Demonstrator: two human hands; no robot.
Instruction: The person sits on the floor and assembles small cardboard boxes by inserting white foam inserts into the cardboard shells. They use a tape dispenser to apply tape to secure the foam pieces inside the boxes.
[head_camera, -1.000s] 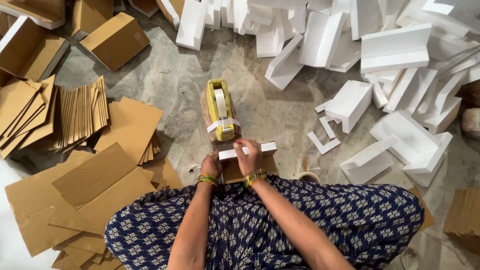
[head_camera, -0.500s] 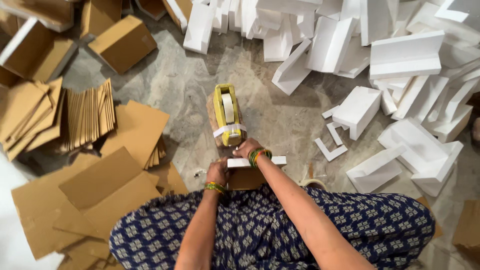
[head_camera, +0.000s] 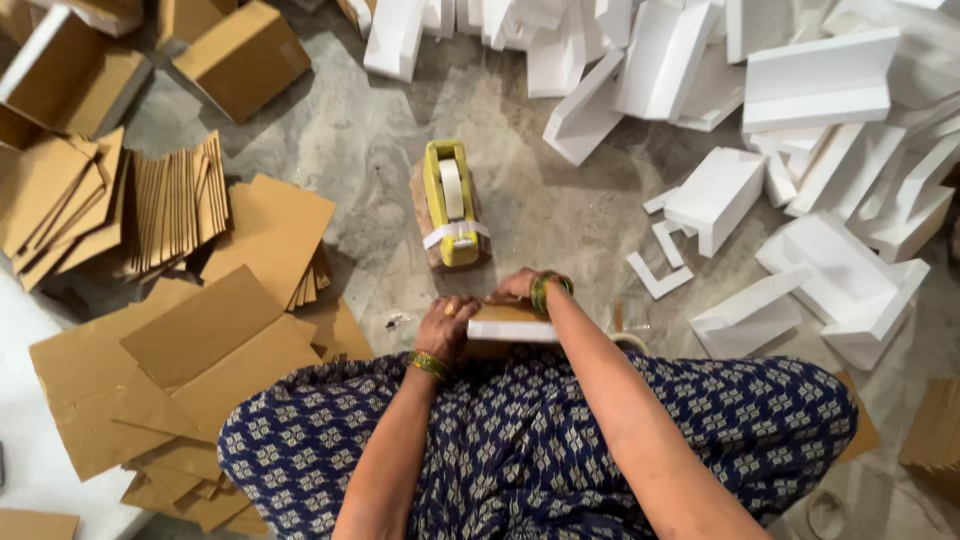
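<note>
I sit on the floor with a small brown cardboard box (head_camera: 500, 345) at my knees and a white foam piece (head_camera: 512, 329) lying on top of it. My left hand (head_camera: 447, 325) grips the left end of the foam and box. My right hand (head_camera: 518, 287) rests on the far edge of the box, fingers curled over it. Just beyond the hands stands a yellow tape dispenser (head_camera: 449, 203) with a white tape roll, on a brown block.
Flat cardboard sheets (head_camera: 215, 345) and stacked dividers (head_camera: 180, 205) lie to the left, folded boxes (head_camera: 243, 58) at the far left. White foam blocks (head_camera: 815, 80) and corner pieces (head_camera: 655, 275) crowd the right and far side. My blue patterned skirt (head_camera: 520, 450) fills the near floor.
My right hand slid from the top of the foam piece to the far edge of the box. The left hand stayed on the left end. The view shifted slightly.
</note>
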